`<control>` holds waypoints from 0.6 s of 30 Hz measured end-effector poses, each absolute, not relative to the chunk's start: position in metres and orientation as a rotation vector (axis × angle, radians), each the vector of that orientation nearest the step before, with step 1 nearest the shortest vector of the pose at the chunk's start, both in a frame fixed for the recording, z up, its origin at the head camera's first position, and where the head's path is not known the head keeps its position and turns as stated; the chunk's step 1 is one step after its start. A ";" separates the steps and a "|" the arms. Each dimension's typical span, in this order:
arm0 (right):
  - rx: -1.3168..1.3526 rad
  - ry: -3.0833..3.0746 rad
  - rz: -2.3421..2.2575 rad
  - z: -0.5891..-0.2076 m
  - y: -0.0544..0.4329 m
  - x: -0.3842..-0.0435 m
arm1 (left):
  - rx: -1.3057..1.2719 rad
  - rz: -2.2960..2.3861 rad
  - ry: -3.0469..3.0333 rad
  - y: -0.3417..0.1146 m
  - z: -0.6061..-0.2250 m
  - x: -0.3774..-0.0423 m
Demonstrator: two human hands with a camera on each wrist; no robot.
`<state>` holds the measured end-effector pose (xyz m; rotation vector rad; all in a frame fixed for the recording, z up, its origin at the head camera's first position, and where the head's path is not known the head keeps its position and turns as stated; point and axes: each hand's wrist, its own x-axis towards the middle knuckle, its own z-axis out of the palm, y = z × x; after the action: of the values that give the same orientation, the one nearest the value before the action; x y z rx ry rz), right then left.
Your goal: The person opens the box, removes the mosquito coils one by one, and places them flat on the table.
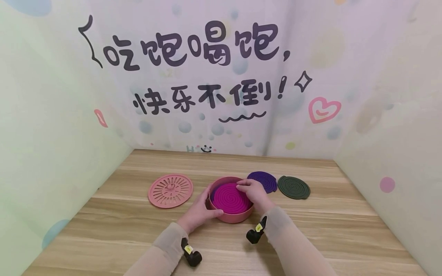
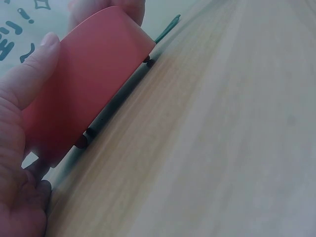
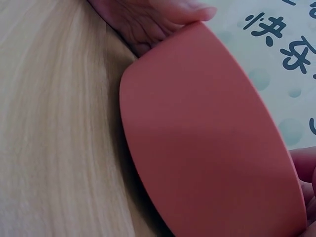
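My left hand (image 1: 199, 211) holds a round pink mosquito coil box (image 1: 232, 218) from its left side. The thumb (image 2: 43, 61) lies along the near wall, with the other fingers around the side. Inside the open box lies a magenta mosquito coil (image 1: 230, 198), its spiral face up. A purple edge shows beneath it at the left. My right hand (image 1: 256, 193) reaches over the right rim, its bent fingertips at the coil's upper right edge. Both wrist views show mainly the box's outer wall (image 3: 197, 128), which hides the coil.
A slotted pink lid (image 1: 170, 191) with a small knob lies on the wooden table (image 1: 114, 230) to the left. Behind and right of the box lie a dark blue coil (image 1: 263, 181) and a dark green coil (image 1: 294, 187). A printed cloth wall (image 1: 207, 130) stands behind the table.
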<state>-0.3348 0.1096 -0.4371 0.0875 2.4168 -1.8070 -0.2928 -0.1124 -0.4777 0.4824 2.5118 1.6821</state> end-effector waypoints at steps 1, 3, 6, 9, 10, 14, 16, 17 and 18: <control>0.092 2.407 -1.818 -0.437 0.110 -0.335 | 0.481 1.679 2.513 -0.112 -0.478 -0.293; 0.095 2.398 -1.833 -0.436 0.110 -0.336 | 0.477 1.681 2.510 -0.113 -0.478 -0.293; 0.102 2.368 -1.877 -0.433 0.110 -0.335 | 0.476 1.688 2.502 -0.113 -0.479 -0.294; 0.093 2.360 -1.906 -0.430 0.111 -0.336 | 0.477 1.695 2.496 -0.113 -0.479 -0.294; 0.084 2.364 -1.911 -0.430 0.111 -0.335 | 0.476 1.693 2.497 -0.113 -0.479 -0.294; 0.051 2.407 -1.898 -0.427 0.112 -0.335 | 0.478 1.685 2.502 -0.113 -0.480 -0.294; 0.036 2.427 -1.881 -0.425 0.112 -0.334 | 0.476 1.682 2.502 -0.113 -0.480 -0.294; 0.032 2.435 -1.874 -0.424 0.111 -0.334 | 0.476 1.683 2.502 -0.113 -0.480 -0.294; 0.030 2.443 -1.866 -0.423 0.111 -0.333 | 0.478 1.685 2.501 -0.114 -0.480 -0.294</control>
<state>-0.3333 0.1112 -0.4233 0.0299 2.4427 -1.8657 -0.2941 -0.1135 -0.4801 0.4784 2.5010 1.6845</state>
